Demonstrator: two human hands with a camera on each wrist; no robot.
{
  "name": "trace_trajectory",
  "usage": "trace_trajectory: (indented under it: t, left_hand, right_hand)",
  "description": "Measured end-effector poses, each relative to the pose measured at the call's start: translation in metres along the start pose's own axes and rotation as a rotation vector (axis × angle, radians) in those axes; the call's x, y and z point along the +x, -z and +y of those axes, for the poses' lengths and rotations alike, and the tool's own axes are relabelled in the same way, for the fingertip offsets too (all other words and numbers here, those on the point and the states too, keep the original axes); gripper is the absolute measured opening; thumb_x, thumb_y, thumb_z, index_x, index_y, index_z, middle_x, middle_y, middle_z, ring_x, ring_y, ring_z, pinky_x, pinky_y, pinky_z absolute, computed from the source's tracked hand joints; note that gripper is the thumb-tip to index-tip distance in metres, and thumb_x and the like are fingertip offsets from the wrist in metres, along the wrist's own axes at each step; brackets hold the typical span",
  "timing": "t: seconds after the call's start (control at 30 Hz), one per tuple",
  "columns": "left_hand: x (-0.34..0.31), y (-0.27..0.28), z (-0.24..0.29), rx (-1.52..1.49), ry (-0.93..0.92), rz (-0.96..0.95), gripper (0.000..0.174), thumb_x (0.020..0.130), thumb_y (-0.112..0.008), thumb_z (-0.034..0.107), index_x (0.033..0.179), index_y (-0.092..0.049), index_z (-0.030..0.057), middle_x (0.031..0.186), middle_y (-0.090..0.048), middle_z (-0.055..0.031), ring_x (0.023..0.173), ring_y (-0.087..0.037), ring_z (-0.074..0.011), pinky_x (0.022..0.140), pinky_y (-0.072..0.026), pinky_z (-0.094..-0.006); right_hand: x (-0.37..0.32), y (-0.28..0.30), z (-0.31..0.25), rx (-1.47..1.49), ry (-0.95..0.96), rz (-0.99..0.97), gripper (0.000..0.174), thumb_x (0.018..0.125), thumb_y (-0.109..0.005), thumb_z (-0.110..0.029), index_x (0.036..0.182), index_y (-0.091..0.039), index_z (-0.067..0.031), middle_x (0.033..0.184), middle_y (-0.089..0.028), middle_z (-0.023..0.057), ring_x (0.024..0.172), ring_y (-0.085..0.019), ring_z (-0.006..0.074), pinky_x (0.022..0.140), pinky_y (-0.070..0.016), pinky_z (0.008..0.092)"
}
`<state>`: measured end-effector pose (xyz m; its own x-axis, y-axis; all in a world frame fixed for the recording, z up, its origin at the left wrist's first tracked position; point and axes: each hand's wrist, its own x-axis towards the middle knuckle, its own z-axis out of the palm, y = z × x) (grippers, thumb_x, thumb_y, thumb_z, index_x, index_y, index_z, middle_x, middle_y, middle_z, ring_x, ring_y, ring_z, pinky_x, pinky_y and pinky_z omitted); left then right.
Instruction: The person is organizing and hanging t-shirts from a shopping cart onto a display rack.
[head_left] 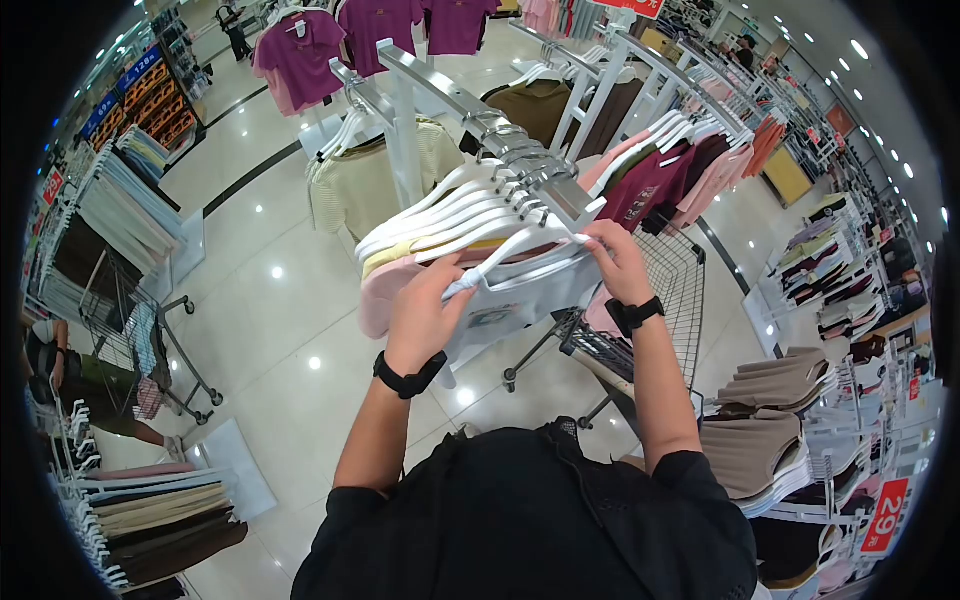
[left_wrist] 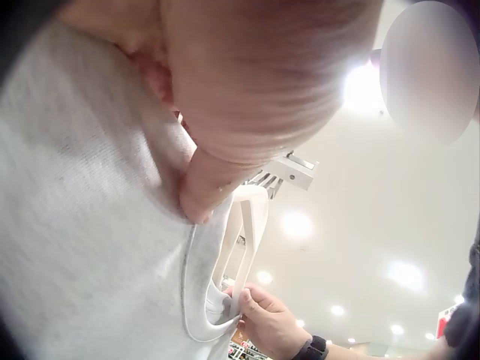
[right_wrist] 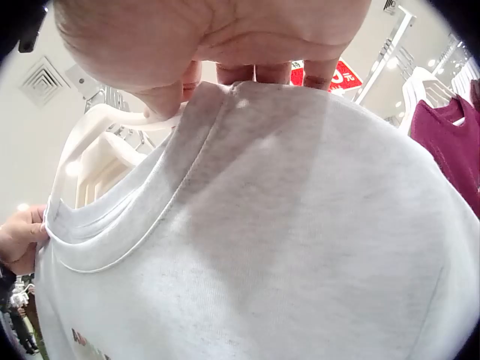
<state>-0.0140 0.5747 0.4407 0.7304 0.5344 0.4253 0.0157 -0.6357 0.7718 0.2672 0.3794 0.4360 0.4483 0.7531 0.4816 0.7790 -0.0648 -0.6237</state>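
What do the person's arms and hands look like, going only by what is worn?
Short black sleeves leave the forearms bare. Each wrist wears a bulky black band. The left hand and right hand are ungloved.

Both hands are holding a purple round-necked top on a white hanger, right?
Not quite: the round-necked top is pale grey, not purple, as the right wrist view shows. The left hand and right hand do hold it on a white hanger.
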Motion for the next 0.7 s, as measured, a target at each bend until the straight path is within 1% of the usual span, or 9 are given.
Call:
trace_trajectory:
  t: [0.13,0.23,0.3,0.37,0.43,0.5,0.57,0.6,0.7]
  left_hand:
    - [-0.010,0.003,-0.009,0.044,-0.052,-0.038,0.018,0.089,-0.076,0.012,0.104,-0.073,0.0047,0.123,-0.073,-0.0125,0.111,-0.069,-0.0327,0.093,-0.0540,-0.0379]
    - [-0.015,0.032,0.011,0.087,-0.164,-0.047,0.021,0.088,-0.077,0.013,0.106,-0.073,0.0039,0.122,-0.074,-0.0115,0.109,-0.070,-0.0302,0.094,-0.0543,-0.0379]
    - [-0.016,0.058,0.007,0.010,-0.133,-0.041,0.021,0.089,-0.077,0.012,0.107,-0.074,0.0034,0.121,-0.074,-0.0116,0.108,-0.070,-0.0289,0.096,-0.0538,-0.0372]
    - [-0.010,0.082,-0.006,0.050,-0.143,0.231,0.022,0.092,-0.074,0.014,0.112,-0.073,0.0039,0.120,-0.074,-0.0144,0.107,-0.071,-0.0303,0.096,-0.0532,-0.0365]
    - [0.007,0.094,-0.034,0.093,-0.088,0.204,0.024,0.095,-0.073,0.016,0.115,-0.072,0.0031,0.118,-0.074,-0.0146,0.106,-0.071,-0.0288,0.096,-0.0528,-0.0359]
    - [0.016,0.095,-0.073,0.133,-0.045,0.185,0.027,0.097,-0.071,0.018,0.119,-0.071,0.0023,0.116,-0.075,-0.0149,0.106,-0.071,-0.0273,0.096,-0.0524,-0.0353]
    - [0.021,0.089,-0.112,-0.248,0.445,-0.227,0.032,0.101,-0.069,0.023,0.122,-0.069,-0.0010,0.112,-0.075,-0.0123,0.104,-0.068,-0.0211,0.094,-0.0521,-0.0343]
    - [0.024,0.089,-0.109,-0.289,0.458,-0.323,0.034,0.102,-0.069,0.024,0.124,-0.069,-0.0029,0.111,-0.074,-0.0079,0.103,-0.065,-0.0154,0.093,-0.0519,-0.0330]
    - [0.020,0.075,-0.117,-0.409,0.432,-0.363,0.035,0.102,-0.069,0.023,0.125,-0.069,-0.0026,0.111,-0.074,-0.0072,0.103,-0.065,-0.0145,0.093,-0.0515,-0.0313]
  right_hand:
    - [-0.013,-0.014,0.012,-0.014,0.064,0.024,0.014,0.098,-0.065,-0.010,0.108,-0.071,-0.0036,0.110,-0.068,0.0118,0.105,-0.064,0.0292,0.095,-0.0481,0.0372]
    - [-0.026,-0.011,0.016,-0.002,0.008,0.005,0.018,0.099,-0.063,-0.007,0.116,-0.069,-0.0023,0.118,-0.067,0.0123,0.112,-0.063,0.0261,0.101,-0.0474,0.0358]
    - [-0.036,-0.013,0.014,0.018,-0.078,0.181,0.030,0.096,-0.068,-0.010,0.125,-0.067,-0.0035,0.121,-0.069,0.0129,0.114,-0.064,0.0292,0.101,-0.0474,0.0378]
    - [-0.053,-0.011,0.021,0.033,-0.142,0.196,0.038,0.096,-0.068,-0.010,0.133,-0.063,-0.0016,0.125,-0.068,0.0137,0.118,-0.063,0.0276,0.106,-0.0461,0.0366]
    - [-0.076,-0.014,0.041,0.101,-0.308,0.235,0.038,0.097,-0.068,-0.010,0.134,-0.062,-0.0014,0.124,-0.067,0.0133,0.117,-0.063,0.0259,0.105,-0.0469,0.0360]
    - [-0.098,-0.012,0.045,0.019,-0.348,0.225,0.034,0.098,-0.068,-0.010,0.131,-0.064,-0.0007,0.120,-0.068,0.0122,0.112,-0.064,0.0233,0.101,-0.0487,0.0347]
    - [-0.124,-0.010,0.057,-0.024,-0.464,0.119,0.030,0.102,-0.064,-0.011,0.130,-0.064,-0.0010,0.121,-0.070,0.0106,0.114,-0.065,0.0194,0.101,-0.0494,0.0333]
    - [-0.139,-0.010,0.067,-0.030,-0.466,0.126,0.030,0.102,-0.064,-0.011,0.130,-0.064,-0.0010,0.121,-0.070,0.0106,0.114,-0.065,0.0194,0.101,-0.0494,0.0333]
    - [-0.169,-0.009,0.075,0.034,-0.530,0.177,0.022,0.104,-0.063,-0.012,0.122,-0.067,-0.0001,0.113,-0.072,0.0086,0.107,-0.067,0.0161,0.095,-0.0513,0.0300]
